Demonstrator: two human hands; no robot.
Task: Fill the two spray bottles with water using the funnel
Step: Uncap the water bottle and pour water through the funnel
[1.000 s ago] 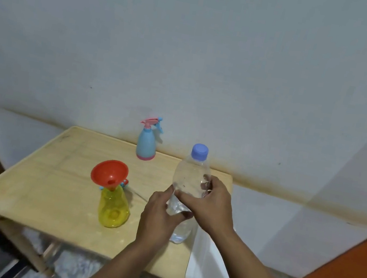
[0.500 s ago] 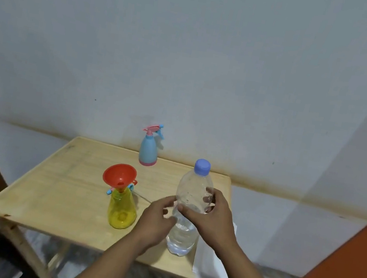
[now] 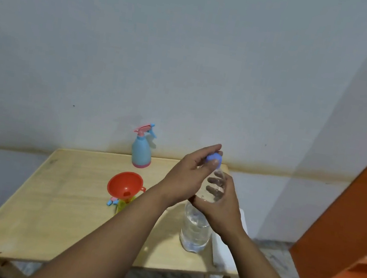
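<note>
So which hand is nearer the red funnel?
Left. The left hand pinches the water bottle's blue cap, its forearm passing beside the funnel; the right hand holds the bottle farther away.

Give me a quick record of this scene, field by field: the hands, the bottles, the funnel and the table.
left hand: pinches the blue cap
right hand: grips the water bottle, upright on the table
funnel: red, seated in the yellow spray bottle, mostly hidden by the left arm
blue spray bottle: upright at the far edge, sprayer on
table: light wood
</note>
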